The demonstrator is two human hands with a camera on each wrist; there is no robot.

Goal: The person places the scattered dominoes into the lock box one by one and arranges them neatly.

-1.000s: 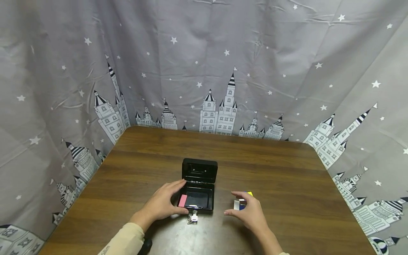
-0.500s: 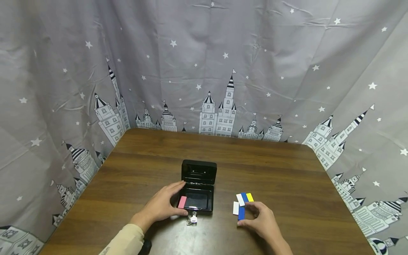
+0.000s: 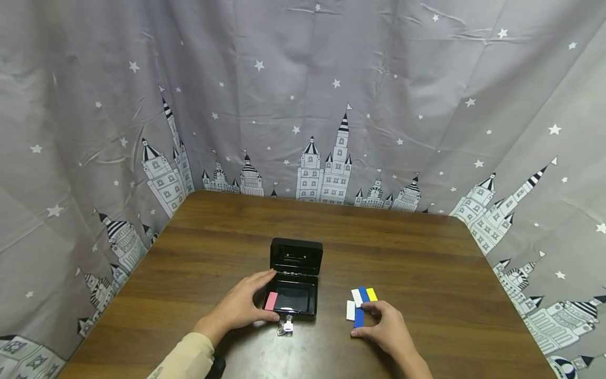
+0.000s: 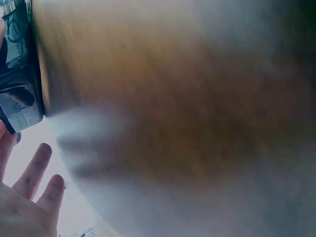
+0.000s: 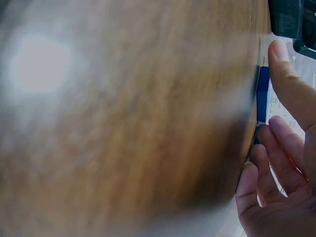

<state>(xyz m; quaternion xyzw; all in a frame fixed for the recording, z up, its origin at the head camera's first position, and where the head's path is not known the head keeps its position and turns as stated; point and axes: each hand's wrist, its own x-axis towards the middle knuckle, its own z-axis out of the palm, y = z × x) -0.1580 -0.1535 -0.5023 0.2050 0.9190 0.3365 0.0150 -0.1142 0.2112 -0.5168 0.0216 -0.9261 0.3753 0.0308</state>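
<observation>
Bench (image 3: 426, 252). Lid-up black box (image 3: 294, 296); left hand (image 3: 241, 302) holds its side, fingers wide. Right hand (image 3: 392, 327): fingers pinch near blue block (image 3: 359, 318), right of box. Looks like pickup; next calls for lifting clear of white block (image 3: 350, 310).

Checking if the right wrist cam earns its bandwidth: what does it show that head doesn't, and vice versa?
Right wrist only: the lower fingers of the right hand.

Head only: the left hand, pink block, keys, white blocks and yellow block.

Both: the right hand's thumb, a blue block, the table and the black box, cropped in the wrist view.
</observation>
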